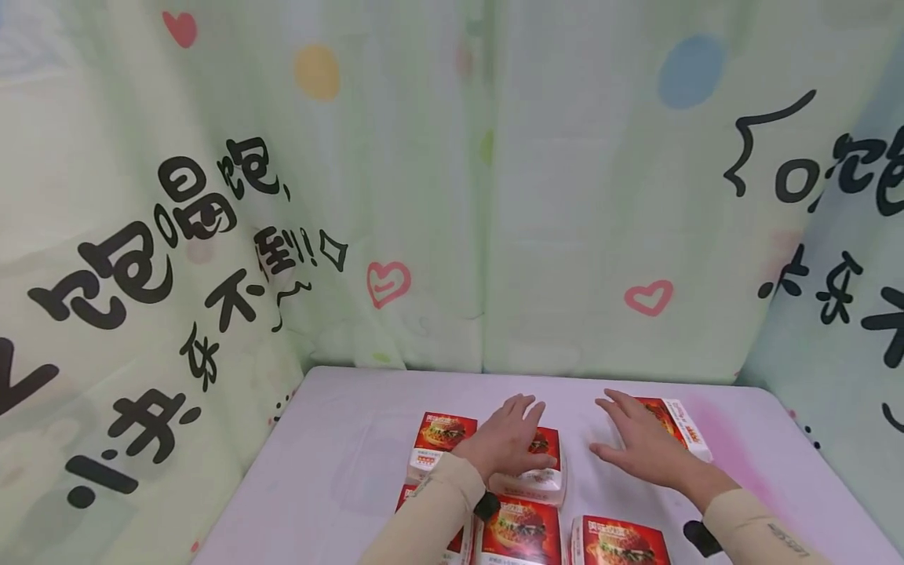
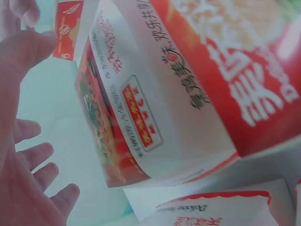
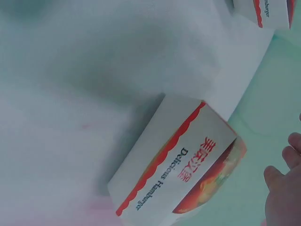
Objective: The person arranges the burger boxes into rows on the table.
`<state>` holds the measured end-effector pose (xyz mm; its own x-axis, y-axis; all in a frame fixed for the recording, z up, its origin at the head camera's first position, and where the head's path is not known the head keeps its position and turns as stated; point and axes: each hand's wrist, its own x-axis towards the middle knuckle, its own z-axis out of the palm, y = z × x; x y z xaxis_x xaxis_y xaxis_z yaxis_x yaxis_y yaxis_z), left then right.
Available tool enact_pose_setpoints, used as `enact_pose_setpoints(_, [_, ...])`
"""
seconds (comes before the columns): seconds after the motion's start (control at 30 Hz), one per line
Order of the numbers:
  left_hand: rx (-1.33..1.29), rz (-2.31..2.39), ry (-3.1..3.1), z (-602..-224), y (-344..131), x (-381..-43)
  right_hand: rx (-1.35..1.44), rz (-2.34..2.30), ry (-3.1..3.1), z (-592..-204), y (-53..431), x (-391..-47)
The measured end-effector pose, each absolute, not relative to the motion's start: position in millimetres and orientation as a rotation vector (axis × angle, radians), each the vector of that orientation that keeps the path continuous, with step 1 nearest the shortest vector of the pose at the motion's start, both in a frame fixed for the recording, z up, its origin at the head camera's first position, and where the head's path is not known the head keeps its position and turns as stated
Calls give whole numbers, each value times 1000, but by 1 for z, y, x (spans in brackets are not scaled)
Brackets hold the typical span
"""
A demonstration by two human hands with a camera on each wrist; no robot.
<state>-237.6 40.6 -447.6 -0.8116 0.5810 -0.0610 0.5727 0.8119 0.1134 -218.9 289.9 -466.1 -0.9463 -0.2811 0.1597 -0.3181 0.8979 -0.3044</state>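
Note:
My left hand (image 1: pixel 503 441) is spread above a red-and-white hamburger box (image 1: pixel 549 453), hiding part of its lid. In the left wrist view the thumb and fingers of that hand (image 2: pixel 21 195) are apart, beside a large box (image 2: pixel 146 103) printed with a burger. Loosely stretched, my right hand (image 1: pixel 648 449) is just left of and in front of another hamburger box (image 1: pixel 683 428) at the far right, overlapping it in the head view. In the right wrist view its fingers (image 3: pixel 296 157) are apart from a tilted-looking hamburger box (image 3: pixel 174 165).
More hamburger boxes are on the white table (image 1: pixel 339 471): one at the back left (image 1: pixel 443 439), one at the front middle (image 1: pixel 523 534), one at the front right (image 1: pixel 623 541), one partly behind the left sleeve (image 1: pixel 431 510). A printed curtain (image 1: pixel 565 235) hangs behind.

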Motion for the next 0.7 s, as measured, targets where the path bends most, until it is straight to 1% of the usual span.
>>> enact_pose_setpoints(0.17, [929, 142, 2936, -446, 50, -238, 463, 462, -2938, -466, 307, -216])
enact_pose_setpoints(0.5, [926, 136, 2956, -437, 77, -241, 355, 421, -3003, -468, 334, -218])
enact_pose_setpoints(0.7, [959, 14, 2980, -436, 95, -240, 333, 402, -3021, -471, 346, -220])
